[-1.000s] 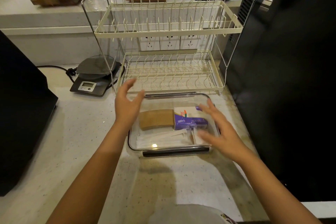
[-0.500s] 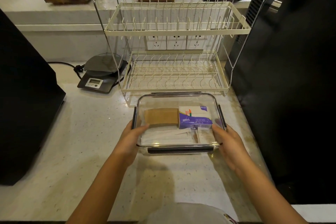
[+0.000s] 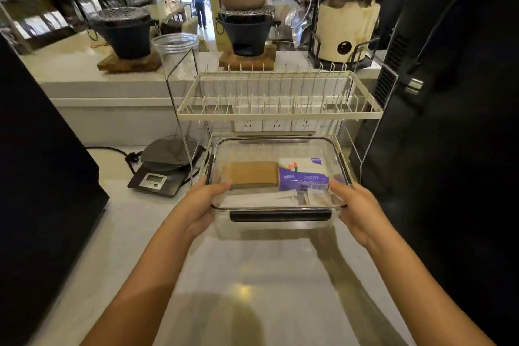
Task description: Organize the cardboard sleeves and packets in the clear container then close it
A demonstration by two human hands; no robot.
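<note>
The clear container (image 3: 276, 146) with a clear lid and black side clasps is lifted off the counter, in front of the dish rack's lower tier. Inside lie brown cardboard sleeves (image 3: 252, 174), a purple and white packet (image 3: 303, 175) and several white sachets (image 3: 269, 198). My left hand (image 3: 200, 205) grips the container's near left corner, thumb on the lid. My right hand (image 3: 356, 208) grips the near right corner the same way.
A cream two-tier dish rack (image 3: 278, 112) stands right behind the container. A digital scale (image 3: 165, 168) with a cable sits to its left. Large black appliances flank both sides (image 3: 42, 177) (image 3: 449, 121). Pale counter (image 3: 252, 275) lies in front.
My hands went from hovering over the container to gripping its near corners, then lifted it off the counter toward the rack. The camera tilted up.
</note>
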